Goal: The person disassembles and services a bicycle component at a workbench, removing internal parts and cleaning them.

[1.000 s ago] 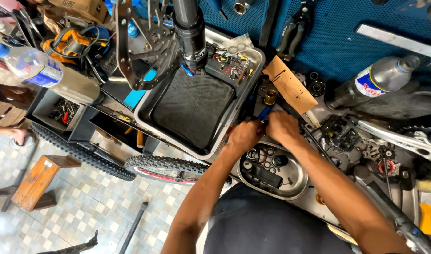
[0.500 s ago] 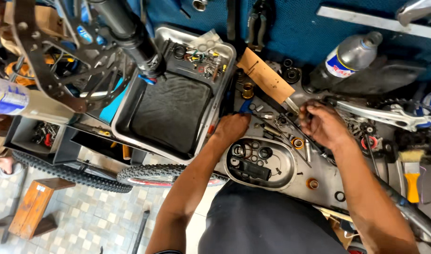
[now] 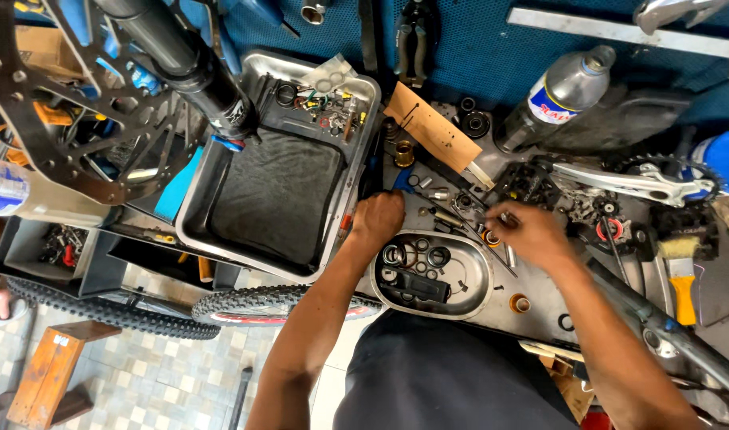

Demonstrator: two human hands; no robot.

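Note:
My left hand [image 3: 378, 216] is closed round a blue-handled tool [image 3: 398, 180] at the right rim of a steel tray [image 3: 221, 159]. My right hand [image 3: 531, 235] rests further right on the bench. Its fingertips pinch a small metal part [image 3: 498, 219] among loose rings, bolts and spacers [image 3: 452, 203]. Just below both hands sits an oval metal dish [image 3: 476, 275] holding bearings, rings and a black block. A dark cloth [image 3: 277, 191] lies in the tray, with small hardware heaped at its far end.
A wooden block [image 3: 432, 127], a silver bottle [image 3: 563, 91] and a crank arm with chainring [image 3: 627, 179] lie beyond the hands. A yellow-handled brush [image 3: 683, 279] is at right. A knobbly tyre [image 3: 285, 306], a brake disc [image 3: 85, 119] and a wooden stool [image 3: 50, 374] are at left.
My right hand has left the spot beside my left hand and moved right onto the loose small parts. My left hand has stayed on the blue-handled tool.

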